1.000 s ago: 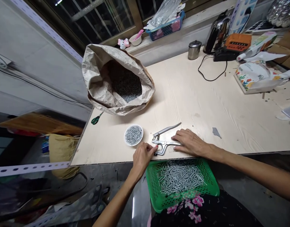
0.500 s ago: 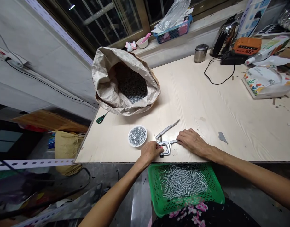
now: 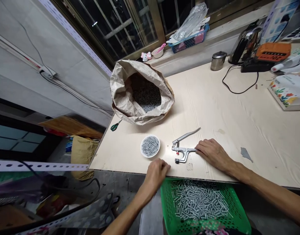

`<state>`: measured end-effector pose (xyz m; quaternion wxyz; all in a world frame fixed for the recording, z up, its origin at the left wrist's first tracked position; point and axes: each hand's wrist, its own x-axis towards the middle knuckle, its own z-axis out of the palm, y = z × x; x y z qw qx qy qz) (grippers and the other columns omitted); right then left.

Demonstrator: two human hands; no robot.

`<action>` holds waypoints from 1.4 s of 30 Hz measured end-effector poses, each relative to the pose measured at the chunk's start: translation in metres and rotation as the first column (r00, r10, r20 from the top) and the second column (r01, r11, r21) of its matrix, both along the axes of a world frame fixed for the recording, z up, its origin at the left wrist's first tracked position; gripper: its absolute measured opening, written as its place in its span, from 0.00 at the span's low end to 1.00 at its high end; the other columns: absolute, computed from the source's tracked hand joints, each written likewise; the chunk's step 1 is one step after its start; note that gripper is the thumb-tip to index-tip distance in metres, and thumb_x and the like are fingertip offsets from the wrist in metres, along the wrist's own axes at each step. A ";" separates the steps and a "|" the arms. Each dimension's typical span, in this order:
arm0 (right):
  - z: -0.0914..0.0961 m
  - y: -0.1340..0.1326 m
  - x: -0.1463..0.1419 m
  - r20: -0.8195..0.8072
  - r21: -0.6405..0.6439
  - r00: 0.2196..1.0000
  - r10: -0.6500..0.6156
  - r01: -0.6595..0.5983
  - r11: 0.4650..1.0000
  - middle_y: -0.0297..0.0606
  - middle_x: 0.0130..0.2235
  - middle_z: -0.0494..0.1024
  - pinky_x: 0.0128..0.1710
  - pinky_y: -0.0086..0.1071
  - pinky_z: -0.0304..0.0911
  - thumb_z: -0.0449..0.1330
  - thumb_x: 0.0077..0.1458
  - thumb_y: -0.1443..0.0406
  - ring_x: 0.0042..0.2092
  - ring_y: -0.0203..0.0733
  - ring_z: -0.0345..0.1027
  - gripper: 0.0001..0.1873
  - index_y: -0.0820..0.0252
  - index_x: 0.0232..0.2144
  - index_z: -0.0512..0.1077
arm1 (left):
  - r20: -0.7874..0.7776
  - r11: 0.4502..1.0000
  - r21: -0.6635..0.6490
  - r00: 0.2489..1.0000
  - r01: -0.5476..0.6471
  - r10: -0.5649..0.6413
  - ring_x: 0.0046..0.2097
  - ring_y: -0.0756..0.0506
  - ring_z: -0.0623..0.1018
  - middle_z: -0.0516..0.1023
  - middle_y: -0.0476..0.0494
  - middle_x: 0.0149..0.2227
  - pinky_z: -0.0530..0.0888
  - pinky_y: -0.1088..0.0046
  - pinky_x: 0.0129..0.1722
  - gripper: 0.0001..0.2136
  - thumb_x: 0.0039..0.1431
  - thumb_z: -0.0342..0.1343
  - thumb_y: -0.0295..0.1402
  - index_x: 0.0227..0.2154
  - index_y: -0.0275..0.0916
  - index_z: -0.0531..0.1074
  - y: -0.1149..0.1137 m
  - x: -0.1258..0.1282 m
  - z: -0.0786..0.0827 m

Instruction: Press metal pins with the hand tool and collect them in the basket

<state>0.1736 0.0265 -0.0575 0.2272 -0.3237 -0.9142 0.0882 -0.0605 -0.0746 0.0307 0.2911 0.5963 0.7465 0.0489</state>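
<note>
A pair of snap pliers (image 3: 183, 150) lies on the table with its silver handles spread apart. My right hand (image 3: 213, 152) is closed on the end of its lower handle. My left hand (image 3: 157, 172) is at the table's front edge, left of the pliers' jaw and apart from it. Its fingers are pressed together, and whatever they may hold is hidden. Just beyond that hand stands a white bowl (image 3: 150, 156) filled with small metal pieces. Below the table edge, a green basket (image 3: 168, 217) carries many short metal tubes (image 3: 201, 200).
Behind the bowl stands a large open sack (image 3: 120, 104) with small metal parts inside. Green-handled scissors (image 3: 114, 126) lie near the left edge. A grey scrap (image 3: 246, 154) is right of my hand. Further back are a metal canister (image 3: 218, 61), a kettle (image 3: 245, 42) and a tissue pack (image 3: 288, 91).
My left hand has drawn away from the pliers' jaw, toward the table's front edge. My right hand stays on the handle. The whole view has shifted a little.
</note>
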 end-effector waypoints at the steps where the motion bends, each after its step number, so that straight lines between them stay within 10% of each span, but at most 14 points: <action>1: 0.000 0.001 0.001 0.001 -0.014 1.000 0.002 -0.002 1.000 0.36 0.32 0.72 0.36 0.35 0.50 0.49 0.64 0.66 0.34 0.39 0.62 0.11 0.58 0.31 0.68 | 0.039 0.999 0.012 0.998 0.047 -0.048 0.33 0.46 0.75 0.77 0.42 0.29 0.65 0.73 0.33 0.11 0.58 0.51 0.32 0.27 0.34 0.76 -0.010 0.001 0.005; 5: -0.003 0.003 -0.001 0.000 -0.035 1.000 0.002 -0.002 0.999 0.36 0.31 0.71 0.35 0.35 0.51 0.48 0.64 0.65 0.34 0.40 0.62 0.11 0.58 0.31 0.67 | -0.006 0.987 0.110 0.993 0.119 -0.120 0.34 0.47 0.76 0.77 0.43 0.35 0.66 0.73 0.33 0.11 0.61 0.51 0.35 0.36 0.38 0.77 -0.026 -0.007 0.021; 9: -0.007 0.003 -0.003 0.001 -0.028 1.000 -0.004 0.004 1.000 0.36 0.31 0.71 0.35 0.35 0.51 0.49 0.64 0.65 0.33 0.41 0.62 0.10 0.58 0.31 0.67 | -0.335 0.947 0.303 0.919 -0.105 0.209 0.35 0.45 0.75 0.76 0.42 0.36 0.65 0.72 0.32 0.13 0.63 0.48 0.38 0.33 0.37 0.75 0.015 -0.043 0.023; 18: -0.005 0.002 -0.003 -0.013 -0.067 1.000 0.000 -0.001 0.998 0.36 0.32 0.72 0.36 0.36 0.53 0.49 0.64 0.65 0.34 0.41 0.63 0.09 0.58 0.33 0.68 | -0.384 0.954 0.140 0.874 -0.264 0.298 0.37 0.44 0.76 0.78 0.42 0.33 0.61 0.73 0.29 0.11 0.57 0.53 0.38 0.25 0.39 0.74 0.064 -0.068 0.002; 30: 0.003 0.001 -0.010 -0.029 -0.117 1.000 -0.002 -0.002 0.993 0.38 0.34 0.72 0.37 0.35 0.56 0.48 0.63 0.67 0.35 0.41 0.64 0.09 0.58 0.33 0.66 | 0.002 0.868 0.345 0.925 -0.357 0.380 0.26 0.48 0.73 0.74 0.48 0.22 0.64 0.75 0.28 0.07 0.47 0.55 0.35 0.20 0.38 0.70 0.054 -0.075 0.011; 36: 0.015 0.000 -0.015 0.002 -0.304 0.997 -0.076 0.073 0.950 0.36 0.32 0.72 0.31 0.32 0.56 0.47 0.63 0.65 0.31 0.38 0.65 0.07 0.57 0.34 0.63 | 0.600 0.858 0.022 0.693 -0.514 0.400 0.18 0.53 0.66 0.67 0.55 0.17 0.63 0.77 0.19 0.14 0.39 0.62 0.40 0.25 0.36 0.69 0.030 -0.038 0.016; 42: 0.001 0.002 -0.026 0.020 -0.230 0.976 -0.217 0.215 0.949 0.36 0.29 0.72 0.30 0.33 0.54 0.44 0.66 0.61 0.30 0.39 0.65 0.15 0.57 0.29 0.64 | 0.686 0.850 -0.135 0.571 -0.510 0.451 0.21 0.53 0.68 0.71 0.52 0.20 0.68 0.76 0.22 0.22 0.34 0.66 0.42 0.31 0.31 0.74 0.031 -0.001 -0.014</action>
